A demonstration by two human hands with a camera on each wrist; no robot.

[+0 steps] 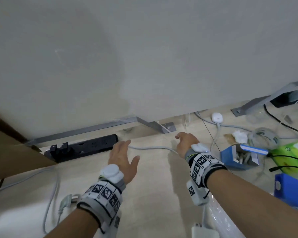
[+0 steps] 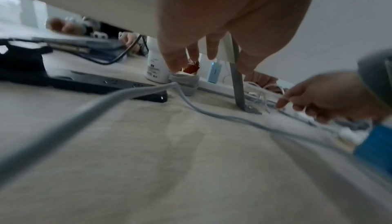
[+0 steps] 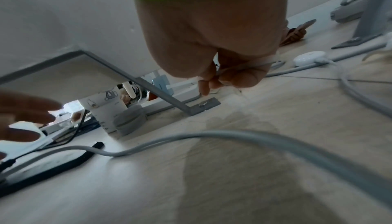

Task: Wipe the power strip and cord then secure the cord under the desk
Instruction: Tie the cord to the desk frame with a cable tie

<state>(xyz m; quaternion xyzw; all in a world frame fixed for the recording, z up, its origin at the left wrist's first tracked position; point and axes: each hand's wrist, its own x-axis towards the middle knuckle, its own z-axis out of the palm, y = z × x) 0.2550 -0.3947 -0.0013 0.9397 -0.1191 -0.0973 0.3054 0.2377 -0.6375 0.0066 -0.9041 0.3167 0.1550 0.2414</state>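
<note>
- A pale wood-grain tabletop (image 1: 153, 194) spreads beneath both hands and carries their soft shadows.
- Beyond the left hand (image 1: 122, 157) and the right hand (image 1: 186, 141) a plain grey-white partition (image 1: 144, 57) stands upright and fills the upper view.
- A grey metal rail (image 1: 79, 133) runs along the partition's foot, beyond the left hand.
- A grey bracket (image 1: 155, 126), bolted to the tabletop, sits just beyond the right hand; a second bracket (image 1: 253, 105) stands well off to that hand's right.
- A brown board (image 1: 10, 152) slants in far to the left of the left hand.
- In the wrist views, brighter light shows through the gap under the partition.
</note>
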